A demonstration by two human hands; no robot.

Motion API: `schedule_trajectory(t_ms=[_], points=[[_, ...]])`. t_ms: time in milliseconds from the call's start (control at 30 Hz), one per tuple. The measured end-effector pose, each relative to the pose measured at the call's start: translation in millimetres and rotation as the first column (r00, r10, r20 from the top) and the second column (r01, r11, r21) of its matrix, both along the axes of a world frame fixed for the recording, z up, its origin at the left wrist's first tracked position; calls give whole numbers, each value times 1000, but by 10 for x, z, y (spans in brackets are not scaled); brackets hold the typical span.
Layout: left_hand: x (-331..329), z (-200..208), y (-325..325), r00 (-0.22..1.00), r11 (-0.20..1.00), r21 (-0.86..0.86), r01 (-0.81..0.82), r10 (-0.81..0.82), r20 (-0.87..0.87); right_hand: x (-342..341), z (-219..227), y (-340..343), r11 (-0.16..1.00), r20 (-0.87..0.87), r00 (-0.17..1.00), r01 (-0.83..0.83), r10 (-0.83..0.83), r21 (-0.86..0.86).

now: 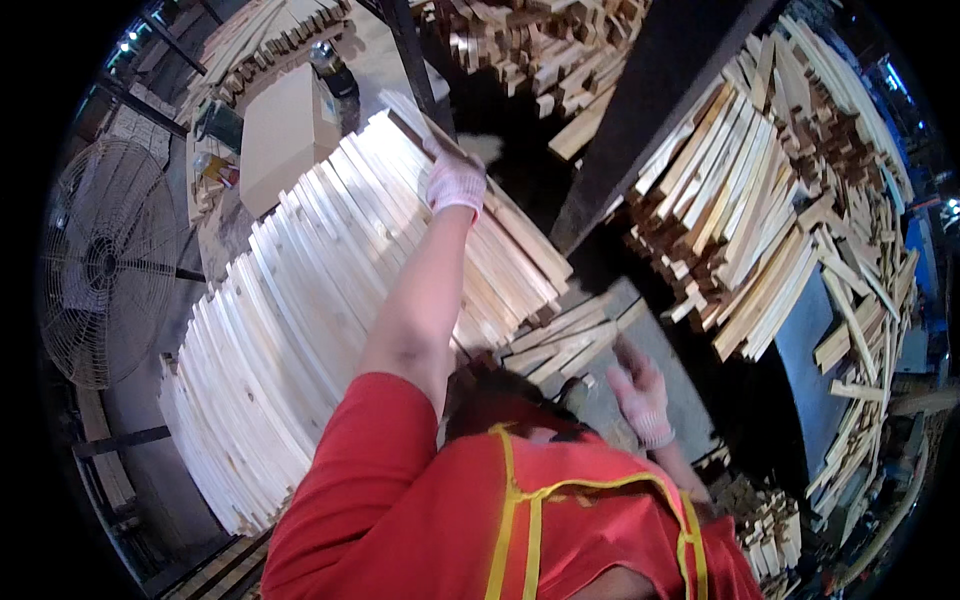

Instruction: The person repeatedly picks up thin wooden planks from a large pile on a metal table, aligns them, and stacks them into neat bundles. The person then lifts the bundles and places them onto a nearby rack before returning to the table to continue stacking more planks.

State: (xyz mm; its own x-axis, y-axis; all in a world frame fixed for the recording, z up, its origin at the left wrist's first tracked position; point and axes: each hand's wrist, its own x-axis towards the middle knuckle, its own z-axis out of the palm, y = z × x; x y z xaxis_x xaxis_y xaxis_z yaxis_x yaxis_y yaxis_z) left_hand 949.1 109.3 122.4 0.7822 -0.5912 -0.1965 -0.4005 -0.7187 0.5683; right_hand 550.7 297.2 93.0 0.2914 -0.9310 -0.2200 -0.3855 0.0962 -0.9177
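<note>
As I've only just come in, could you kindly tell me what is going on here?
A person in a red shirt has the gloved left hand at the right side of a broad row of pale wooden strips. The gloved right hand, blurred, is over a grey surface with a few loose strips; whether it holds anything is unclear.

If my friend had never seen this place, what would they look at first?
Probably the big slanted row of pale wooden strips, left of the middle, with the person's gloved left hand at its upper right part. Next might come the round wire fan at the far left and the bright red shirt at the bottom.
</note>
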Motion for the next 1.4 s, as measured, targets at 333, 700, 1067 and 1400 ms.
schedule_trajectory(t_ms=[333,700,1067,1400], points=[[82,-202,-159,973,977,151,150,-173,153,2544,387,-1623,771,-534,798,-519,281,-370],[991,-278,-453,687,854,117,507,-483,543,2646,-104,-1844,794,-587,711,-580,386,-182],[1708,-609,-78,855,824,-228,518,-495,152,968,498,-709,755,-12,846,-482,533,-444],[-3195,606,1613,344,318,-205,926,-482,806,-3406,-336,-143,984,-494,867,24,67,175]])
